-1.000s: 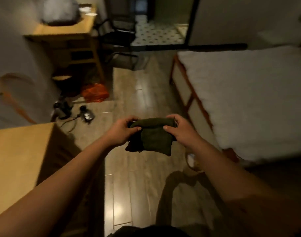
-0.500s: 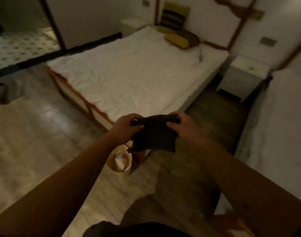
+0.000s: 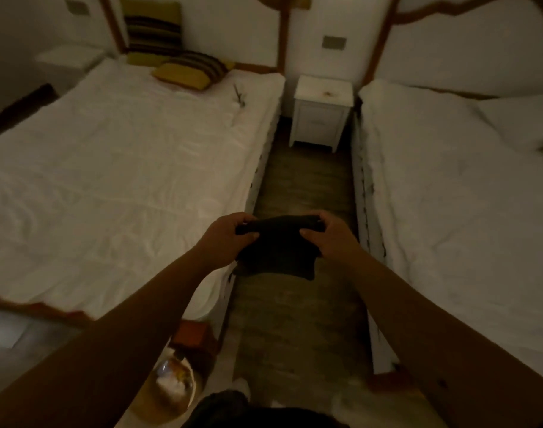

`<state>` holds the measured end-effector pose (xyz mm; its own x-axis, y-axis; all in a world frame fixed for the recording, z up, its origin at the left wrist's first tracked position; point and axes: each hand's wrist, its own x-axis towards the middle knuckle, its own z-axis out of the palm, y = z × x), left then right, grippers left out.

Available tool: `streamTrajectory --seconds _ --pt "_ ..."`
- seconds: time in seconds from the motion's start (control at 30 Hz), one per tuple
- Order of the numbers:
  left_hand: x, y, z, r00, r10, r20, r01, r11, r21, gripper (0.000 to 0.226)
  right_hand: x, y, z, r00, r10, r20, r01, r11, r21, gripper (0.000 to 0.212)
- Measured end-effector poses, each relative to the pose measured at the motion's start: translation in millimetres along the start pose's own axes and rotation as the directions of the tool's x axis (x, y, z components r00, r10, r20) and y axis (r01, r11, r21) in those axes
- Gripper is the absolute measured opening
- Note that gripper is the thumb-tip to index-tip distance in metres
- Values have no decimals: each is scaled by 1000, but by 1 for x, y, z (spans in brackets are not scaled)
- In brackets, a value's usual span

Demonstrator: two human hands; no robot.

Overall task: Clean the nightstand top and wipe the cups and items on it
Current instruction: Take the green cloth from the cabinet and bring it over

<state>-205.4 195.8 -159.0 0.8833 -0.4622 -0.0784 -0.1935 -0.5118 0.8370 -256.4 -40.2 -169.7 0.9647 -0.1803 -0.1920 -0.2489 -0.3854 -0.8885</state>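
Cloth: a dark, soft folded cloth (image 3: 276,248) is hanging in mid-air over the aisle floor, well short of the nightstand.
Left hand: the left hand (image 3: 225,239) is pinching the cloth's left top edge.
Right hand: the right hand (image 3: 332,237) is gripping its right top edge.
Nightstand: a white boxy nightstand (image 3: 321,115) is standing at the aisle's far end.
Beds: a white-sheeted left bed (image 3: 109,180) and right bed (image 3: 464,196) are flanking the nightstand.
Basket: a round basket (image 3: 168,393) is sitting nearest the camera, farthest from the nightstand.

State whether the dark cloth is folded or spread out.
Folded: the cloth hangs doubled over as a compact pad between the left hand and right hand.
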Motion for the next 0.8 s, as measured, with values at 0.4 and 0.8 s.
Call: streamTrajectory --seconds 0.4,0.8 --pt "235 -2 -16 987 61 147 -62 998 1 22 185 10 -58 990 102 -96 -89 988 124 23" --pt "503 53 5 994 14 109 -12 1000 -18 18 441 4 -198 996 50 -70 -45 996 71 25"
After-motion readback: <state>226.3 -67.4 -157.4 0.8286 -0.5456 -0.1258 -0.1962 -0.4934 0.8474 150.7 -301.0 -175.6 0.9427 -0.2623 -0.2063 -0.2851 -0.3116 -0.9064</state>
